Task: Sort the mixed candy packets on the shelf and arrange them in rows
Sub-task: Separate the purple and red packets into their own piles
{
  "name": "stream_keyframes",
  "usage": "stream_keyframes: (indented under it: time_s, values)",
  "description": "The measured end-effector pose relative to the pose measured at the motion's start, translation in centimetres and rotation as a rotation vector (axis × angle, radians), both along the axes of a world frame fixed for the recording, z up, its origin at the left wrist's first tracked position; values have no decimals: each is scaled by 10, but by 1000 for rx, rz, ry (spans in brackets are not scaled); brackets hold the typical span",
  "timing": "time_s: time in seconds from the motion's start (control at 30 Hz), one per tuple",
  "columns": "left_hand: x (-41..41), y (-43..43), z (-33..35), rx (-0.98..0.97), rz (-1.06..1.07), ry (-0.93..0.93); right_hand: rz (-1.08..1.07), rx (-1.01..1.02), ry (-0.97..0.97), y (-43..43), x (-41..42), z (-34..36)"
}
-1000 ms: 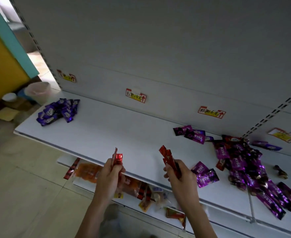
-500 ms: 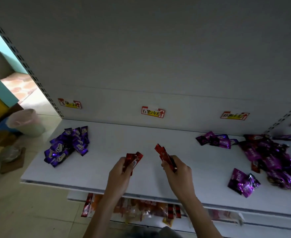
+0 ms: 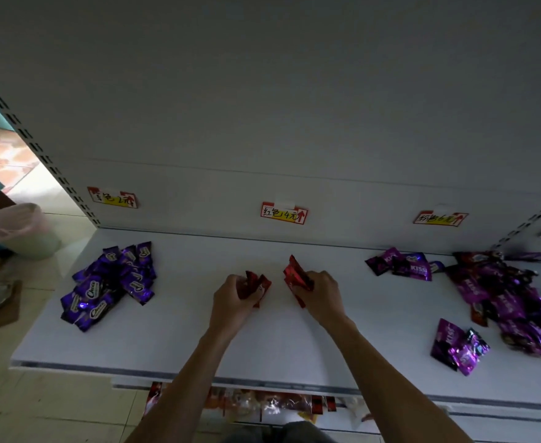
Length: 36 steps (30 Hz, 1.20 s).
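Shelf [image 3: 173, 340] as found: the left hand [image 3: 234, 295] has its fingers curled round a clutch of red packets [image 3: 258, 284], directly in front of the middle price label [image 3: 284, 213]. The right hand [image 3: 321, 292] grips a second red clutch [image 3: 296, 274], also in front of that label. The dark purple pile [image 3: 109, 282] lies left of the label and the magenta heap [image 3: 502, 302] right of it.

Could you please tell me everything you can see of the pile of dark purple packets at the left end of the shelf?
The pile of dark purple packets is a loose heap of glossy, foil-like wrappers overlapping at mixed angles, not in rows. Several show white script lettering, seemingly "Choco". It lies on the white shelf near its left end, below the leftmost price label on the back panel. The left hand and right hand, at mid-shelf, do not touch it.
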State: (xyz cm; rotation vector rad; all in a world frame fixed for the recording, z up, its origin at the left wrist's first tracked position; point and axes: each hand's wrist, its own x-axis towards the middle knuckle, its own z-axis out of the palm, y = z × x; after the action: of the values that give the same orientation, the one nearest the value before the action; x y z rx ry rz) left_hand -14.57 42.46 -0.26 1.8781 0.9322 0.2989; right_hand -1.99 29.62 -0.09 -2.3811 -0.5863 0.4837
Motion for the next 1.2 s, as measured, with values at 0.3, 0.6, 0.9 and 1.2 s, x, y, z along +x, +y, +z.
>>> stream_keyframes:
  time_s: [0.3,0.6,0.9,1.2]
  values:
    - [-10,15,9,187,-149,28,-91,101,-79,-10,-6,11]
    - [-26,-19,72,113,-216,-203,-253,460,-4,-76,-37,67]
    - [-23,-114,96,26,-170,-327,-417,583,-19,-205,-58,88]
    - [4,-268,86,-40,-157,-326,-489,570,35,-367,-46,78]
